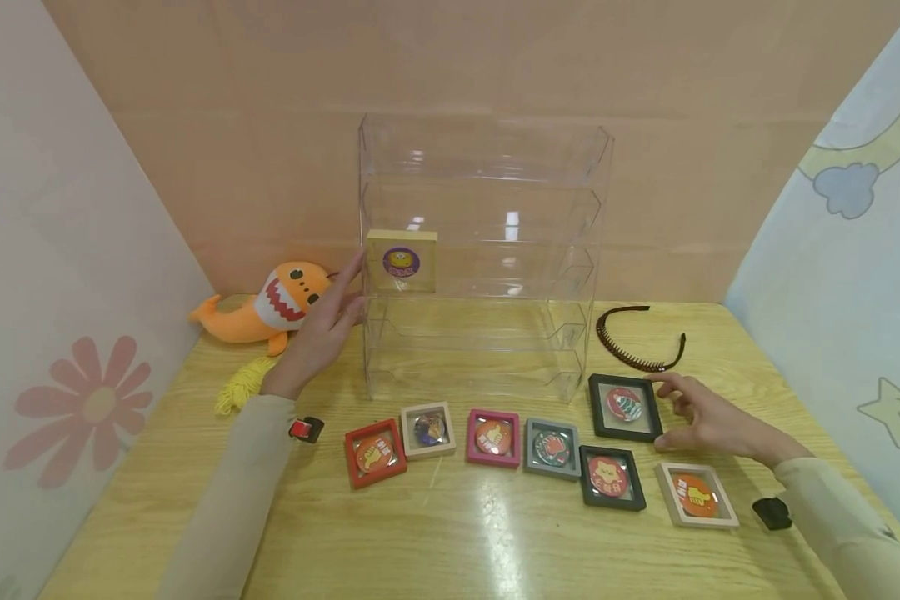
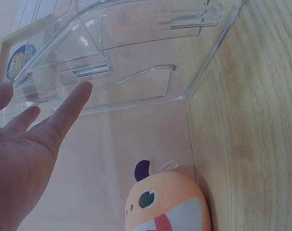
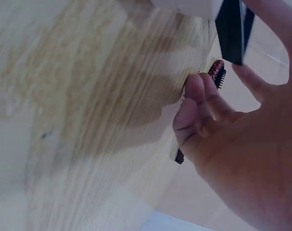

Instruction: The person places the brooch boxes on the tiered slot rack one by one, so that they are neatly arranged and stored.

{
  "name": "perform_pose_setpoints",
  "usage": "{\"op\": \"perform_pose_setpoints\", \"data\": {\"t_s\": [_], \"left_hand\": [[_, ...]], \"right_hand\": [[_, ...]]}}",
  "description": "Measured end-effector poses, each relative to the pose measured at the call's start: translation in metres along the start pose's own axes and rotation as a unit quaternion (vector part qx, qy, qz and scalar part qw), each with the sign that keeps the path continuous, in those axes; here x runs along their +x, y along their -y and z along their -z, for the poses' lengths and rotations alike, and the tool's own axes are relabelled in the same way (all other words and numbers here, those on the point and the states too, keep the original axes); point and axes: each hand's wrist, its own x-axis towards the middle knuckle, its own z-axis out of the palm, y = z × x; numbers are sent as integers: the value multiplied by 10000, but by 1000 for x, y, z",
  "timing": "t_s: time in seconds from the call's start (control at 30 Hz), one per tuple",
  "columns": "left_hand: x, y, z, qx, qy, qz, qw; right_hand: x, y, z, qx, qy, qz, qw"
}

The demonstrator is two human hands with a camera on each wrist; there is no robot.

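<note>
My left hand (image 1: 326, 329), fingers extended, touches the left side of a clear, tiered acrylic display rack (image 1: 480, 342). In the left wrist view its fingertips lie along the rack's side panel (image 2: 131, 86). A pale yellow framed badge (image 1: 402, 275) with a purple round picture stands on the rack's left side. At the right, my right hand (image 1: 708, 421) pinches a black-framed badge (image 1: 624, 433) by its right edge, thumb at the near corner and index finger at the far corner. The right wrist view shows only part of that black frame (image 3: 231, 38), with the other fingers curled.
Several framed badges lie before the rack, among them a red one (image 1: 376, 479), a pink one (image 1: 493, 460), a grey one (image 1: 552, 471) and a second black one (image 1: 612, 500). An orange plush shark (image 1: 243, 321), yellow yarn (image 1: 243, 385) and a dark headband (image 1: 630, 360) flank the rack.
</note>
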Motion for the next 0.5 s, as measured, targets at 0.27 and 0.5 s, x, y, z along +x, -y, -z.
{"op": "perform_pose_setpoints", "data": {"t_s": [0.27,0.5], "left_hand": [[-1,0,1,-2,19,-93,10000],[0,0,-1,69,-4,-69,10000]], "right_hand": [[0,1,-3,382,-288,80,9988],[-1,0,-5,1049,-253,265,9938]]}}
